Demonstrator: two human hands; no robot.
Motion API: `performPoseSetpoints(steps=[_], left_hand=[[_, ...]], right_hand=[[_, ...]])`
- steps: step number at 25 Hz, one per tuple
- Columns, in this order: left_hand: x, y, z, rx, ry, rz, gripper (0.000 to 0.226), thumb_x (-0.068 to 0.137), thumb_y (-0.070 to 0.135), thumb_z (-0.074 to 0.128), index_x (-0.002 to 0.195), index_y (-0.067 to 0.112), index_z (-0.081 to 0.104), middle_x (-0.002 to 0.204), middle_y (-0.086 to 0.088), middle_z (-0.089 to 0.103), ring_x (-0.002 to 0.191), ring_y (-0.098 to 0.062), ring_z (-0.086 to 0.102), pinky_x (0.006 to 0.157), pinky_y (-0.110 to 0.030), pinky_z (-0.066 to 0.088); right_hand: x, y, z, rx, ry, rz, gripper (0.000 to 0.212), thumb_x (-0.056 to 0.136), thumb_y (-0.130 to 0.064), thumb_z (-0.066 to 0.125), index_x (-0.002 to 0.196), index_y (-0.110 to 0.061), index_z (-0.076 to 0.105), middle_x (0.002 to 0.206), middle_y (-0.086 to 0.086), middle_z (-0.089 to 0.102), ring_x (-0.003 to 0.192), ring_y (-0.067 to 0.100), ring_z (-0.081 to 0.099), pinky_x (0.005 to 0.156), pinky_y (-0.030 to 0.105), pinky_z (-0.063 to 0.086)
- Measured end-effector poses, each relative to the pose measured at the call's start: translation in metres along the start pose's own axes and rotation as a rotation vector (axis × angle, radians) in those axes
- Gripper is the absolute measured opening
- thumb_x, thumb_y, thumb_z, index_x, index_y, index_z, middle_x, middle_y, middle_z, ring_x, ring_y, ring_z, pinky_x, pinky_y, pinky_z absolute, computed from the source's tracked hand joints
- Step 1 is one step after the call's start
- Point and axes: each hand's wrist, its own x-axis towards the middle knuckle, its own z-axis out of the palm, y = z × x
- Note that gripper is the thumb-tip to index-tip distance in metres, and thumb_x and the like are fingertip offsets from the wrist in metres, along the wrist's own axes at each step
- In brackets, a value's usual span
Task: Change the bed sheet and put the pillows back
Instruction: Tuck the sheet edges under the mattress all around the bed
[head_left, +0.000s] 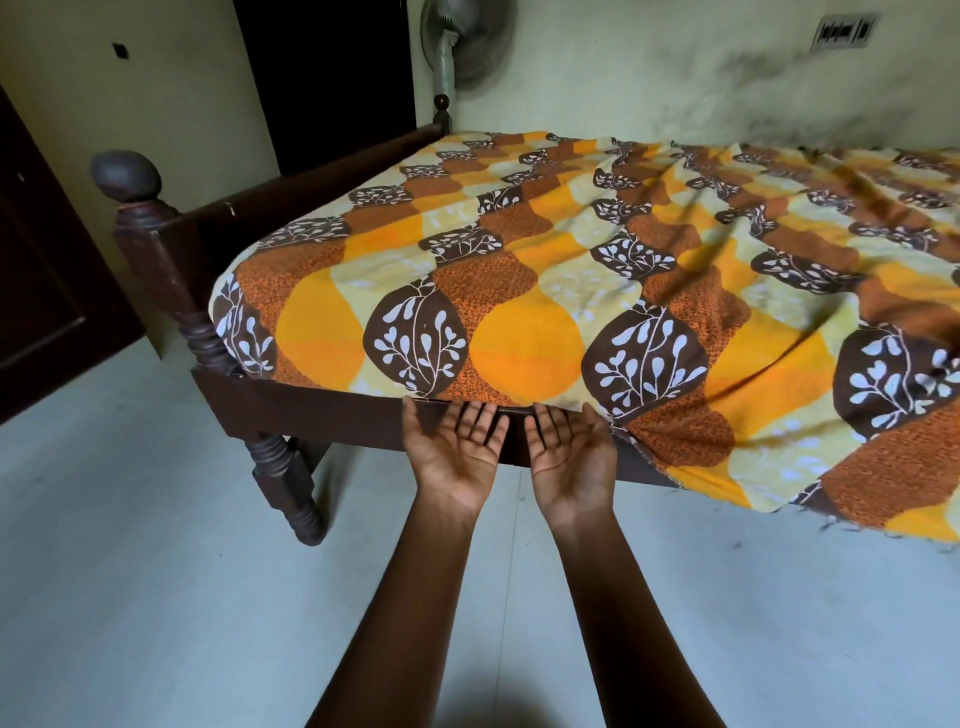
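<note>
Room: pale floor (156, 597) and a yellowish, stained wall (649, 78); we look down at the near side of the bed.
Far left: a dark wooden door (41, 291).
Bedpost (156, 260): turned dark wood with a round knob on top, at the near-left corner.
Side rail (322, 410): dark wood, running right from the post.
Fan (457, 47): behind the far-left corner, partly blurred.
Bed sheet (519, 291): orange, yellow and brown leaf print, spread over the mattress. It is smooth at the left and wrinkled toward the right.
Left hand (457, 452): palm up, fingers straight, gripping nothing; our fingertips reach the sheet's lower edge at the rail.
Right hand (569, 452): just beside the left, also palm up and empty. Whether its fingertips slip under the cloth, we cannot quite tell.
Loose edge: right of our hands the sheet hangs over the rail toward the floor.
Far right: a switch panel (844, 31) high on the wall.
</note>
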Motion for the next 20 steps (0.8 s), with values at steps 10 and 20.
performPoseSetpoints(steps=[10, 20], left_hand=[[0.01, -0.021, -0.043, 0.416, -0.085, -0.167, 0.028, 0.1, 0.028, 0.034, 0.114, 0.019, 0.056, 0.125, -0.005, 0.057, 0.111, -0.024, 0.055, 0.097, -0.037, 0.041], [0.003, -0.091, -0.027, 0.602, -0.242, -0.606, 0.039, 0.094, 0.018, 0.047, 0.132, 0.02, 0.046, 0.127, 0.0, 0.055, 0.124, -0.019, 0.046, 0.1, -0.038, 0.039]], right_hand=[[-0.029, -0.035, -0.058, -0.347, 0.166, -0.117, 0.022, 0.096, -0.01, 0.041, 0.106, -0.012, 0.061, 0.093, 0.005, 0.071, 0.086, 0.014, 0.069, 0.076, 0.022, 0.057], [-0.041, -0.122, -0.115, -0.183, 0.534, -0.275, 0.062, 0.086, -0.039, 0.057, 0.136, -0.006, 0.04, 0.114, 0.014, 0.057, 0.104, 0.026, 0.059, 0.086, 0.033, 0.054]])
